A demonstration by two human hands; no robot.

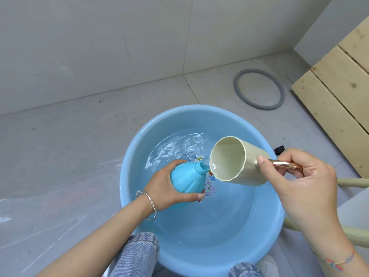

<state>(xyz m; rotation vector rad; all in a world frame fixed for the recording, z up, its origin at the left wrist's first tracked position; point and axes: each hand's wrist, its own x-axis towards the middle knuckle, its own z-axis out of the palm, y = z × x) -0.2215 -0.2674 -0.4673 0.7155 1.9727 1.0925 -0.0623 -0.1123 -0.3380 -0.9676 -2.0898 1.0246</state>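
The blue basin (199, 236), part-filled with water, sits on the tiled floor (79, 146), and both hands work above it. The right hand (303, 176) has its fingers wrapped round the shiny handle (285, 165) of the cream cup (235, 162), which is tipped almost onto its side, long axis running right to left, lip just beside the open neck of the blue bottle (187, 178). The left hand (163, 184) clasps that bottle's round body, its neck slanted up and right toward the cup, so the pour likely hinges on keeping lip over mouth.
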